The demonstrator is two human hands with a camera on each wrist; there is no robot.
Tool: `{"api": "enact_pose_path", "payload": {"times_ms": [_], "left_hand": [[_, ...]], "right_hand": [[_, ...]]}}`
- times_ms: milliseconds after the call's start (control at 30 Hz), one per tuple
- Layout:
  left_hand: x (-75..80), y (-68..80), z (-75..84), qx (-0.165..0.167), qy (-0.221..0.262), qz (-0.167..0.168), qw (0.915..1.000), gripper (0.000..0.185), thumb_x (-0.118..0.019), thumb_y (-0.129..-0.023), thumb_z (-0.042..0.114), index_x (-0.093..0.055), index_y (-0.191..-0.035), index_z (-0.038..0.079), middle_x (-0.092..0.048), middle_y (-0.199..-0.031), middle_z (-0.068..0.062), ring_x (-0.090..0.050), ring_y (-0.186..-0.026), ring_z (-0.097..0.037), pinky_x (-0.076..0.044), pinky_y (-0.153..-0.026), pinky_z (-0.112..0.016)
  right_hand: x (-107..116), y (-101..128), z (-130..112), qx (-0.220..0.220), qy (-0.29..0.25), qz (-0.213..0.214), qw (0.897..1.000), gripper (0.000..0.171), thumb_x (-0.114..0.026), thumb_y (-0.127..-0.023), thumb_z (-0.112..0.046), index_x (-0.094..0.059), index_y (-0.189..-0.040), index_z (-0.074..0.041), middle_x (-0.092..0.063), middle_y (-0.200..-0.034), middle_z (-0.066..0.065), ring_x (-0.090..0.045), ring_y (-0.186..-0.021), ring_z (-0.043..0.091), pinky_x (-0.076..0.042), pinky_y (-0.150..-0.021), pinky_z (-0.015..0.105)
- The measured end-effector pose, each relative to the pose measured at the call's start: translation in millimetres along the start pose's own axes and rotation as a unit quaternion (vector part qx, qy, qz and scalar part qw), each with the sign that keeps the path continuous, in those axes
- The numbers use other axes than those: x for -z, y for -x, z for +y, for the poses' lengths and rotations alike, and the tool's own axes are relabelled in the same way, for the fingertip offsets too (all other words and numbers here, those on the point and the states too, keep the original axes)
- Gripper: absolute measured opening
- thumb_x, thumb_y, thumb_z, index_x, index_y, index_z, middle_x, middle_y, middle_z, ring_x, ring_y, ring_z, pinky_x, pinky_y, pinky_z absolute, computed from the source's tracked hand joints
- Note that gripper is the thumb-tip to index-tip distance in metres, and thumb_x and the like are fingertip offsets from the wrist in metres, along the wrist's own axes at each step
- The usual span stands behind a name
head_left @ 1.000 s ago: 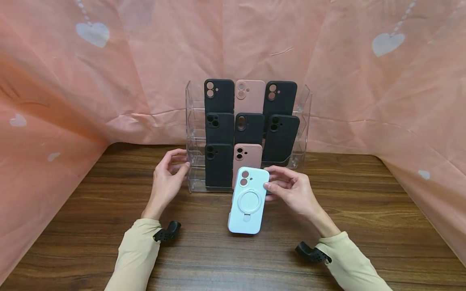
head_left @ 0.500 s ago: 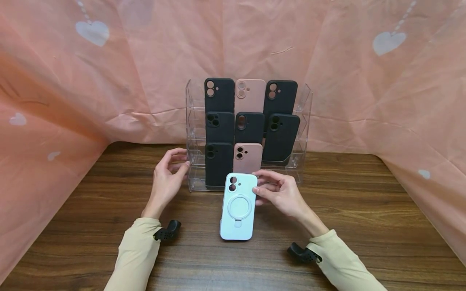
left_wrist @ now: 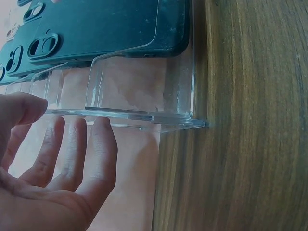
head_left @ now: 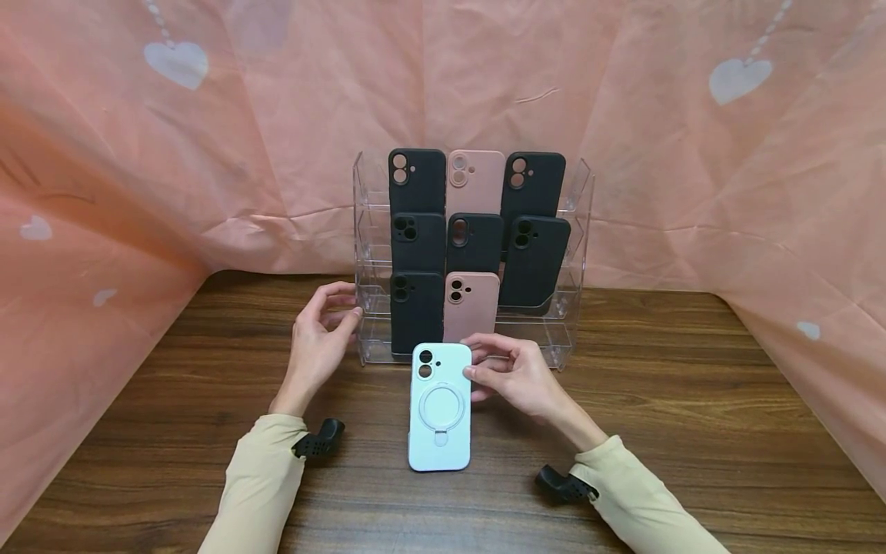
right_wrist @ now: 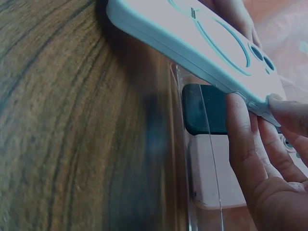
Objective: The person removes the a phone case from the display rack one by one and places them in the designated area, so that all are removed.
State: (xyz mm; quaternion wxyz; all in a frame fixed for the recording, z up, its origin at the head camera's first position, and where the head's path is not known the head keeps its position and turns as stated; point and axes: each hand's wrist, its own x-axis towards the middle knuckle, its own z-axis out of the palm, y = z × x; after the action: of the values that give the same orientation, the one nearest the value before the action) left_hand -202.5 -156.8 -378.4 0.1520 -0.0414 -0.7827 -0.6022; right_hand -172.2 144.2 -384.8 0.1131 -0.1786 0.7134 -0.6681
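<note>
My right hand pinches a white phone case by its upper right edge, thumb on the back face and fingers behind. The case has a ring with a small tab on its back and camera openings at its top left. It stands upright in front of the clear display rack. In the right wrist view the case slants over the wood. My left hand holds the rack's left side wall; in the left wrist view the thumb and fingertips are right at that wall.
Tiers of the rack hold several black phone cases and pink ones, one pink case low in the middle. The rack stands on a brown wooden table. Pink cloth with white hearts hangs behind and on both sides.
My right hand has moved left and toward me with the white phone case, which now stands straighter and uncovers more of the lower pink case. My left hand stays at the rack.
</note>
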Motion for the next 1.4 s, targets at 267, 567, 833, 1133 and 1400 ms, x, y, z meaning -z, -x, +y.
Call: {"api": "enact_pose_path", "payload": {"times_ms": [267,567,833,1133,1400], "left_hand": [[-0.7,-0.5,0.3,0.001,0.006,0.000,1.0000,0.035,-0.065,-0.098,0.006,-0.061,-0.132,0.012,-0.066,-0.120,-0.016,-0.072,-0.102,-0.026,-0.064,-0.071,-0.030],[0.0,0.4,-0.3,0.005,0.001,-0.005,1.0000,0.036,-0.065,-0.099,0.009,-0.060,-0.133,0.015,-0.066,-0.122,-0.014,-0.071,-0.106,-0.030,-0.064,-0.073,-0.030],[0.3,-0.9,0.2,0.007,0.001,-0.005,1.0000,0.036,-0.065,-0.098,0.009,-0.060,-0.133,0.014,-0.065,-0.121,-0.015,-0.072,-0.107,-0.032,-0.065,-0.074,-0.034],[-0.2,-0.6,1.7,0.008,0.001,-0.007,0.9999,0.035,-0.066,-0.098,0.009,-0.060,-0.133,0.014,-0.066,-0.121,-0.015,-0.072,-0.108,-0.032,-0.066,-0.075,-0.038],[1.2,-0.5,0.8,0.008,0.004,-0.008,0.9999,0.036,-0.066,-0.098,0.008,-0.060,-0.132,0.014,-0.065,-0.122,-0.015,-0.071,-0.106,-0.032,-0.066,-0.076,-0.040]], "right_hand": [[-6.7,-2.2,2.2,-0.010,-0.011,-0.008,1.000,0.043,-0.069,-0.091,0.008,-0.059,-0.133,0.007,-0.065,-0.106,0.019,-0.073,-0.084,0.013,-0.065,-0.070,0.045],[-15.2,-5.9,4.2,-0.025,-0.007,-0.006,1.000,0.043,-0.069,-0.092,0.007,-0.060,-0.134,0.005,-0.064,-0.106,0.018,-0.072,-0.083,0.011,-0.066,-0.070,0.043],[-21.6,-9.7,7.5,-0.027,0.011,-0.010,1.000,0.043,-0.071,-0.091,0.005,-0.062,-0.133,0.000,-0.063,-0.106,0.019,-0.072,-0.081,0.012,-0.066,-0.070,0.043],[-25.0,-11.7,10.4,-0.034,0.036,-0.015,0.999,0.042,-0.071,-0.091,0.004,-0.063,-0.132,-0.001,-0.061,-0.108,0.020,-0.070,-0.081,0.013,-0.066,-0.071,0.043],[-28.4,-10.4,11.0,-0.044,0.044,-0.030,0.998,0.041,-0.068,-0.091,0.007,-0.064,-0.131,0.001,-0.062,-0.110,0.021,-0.072,-0.085,0.011,-0.066,-0.074,0.041]]}}
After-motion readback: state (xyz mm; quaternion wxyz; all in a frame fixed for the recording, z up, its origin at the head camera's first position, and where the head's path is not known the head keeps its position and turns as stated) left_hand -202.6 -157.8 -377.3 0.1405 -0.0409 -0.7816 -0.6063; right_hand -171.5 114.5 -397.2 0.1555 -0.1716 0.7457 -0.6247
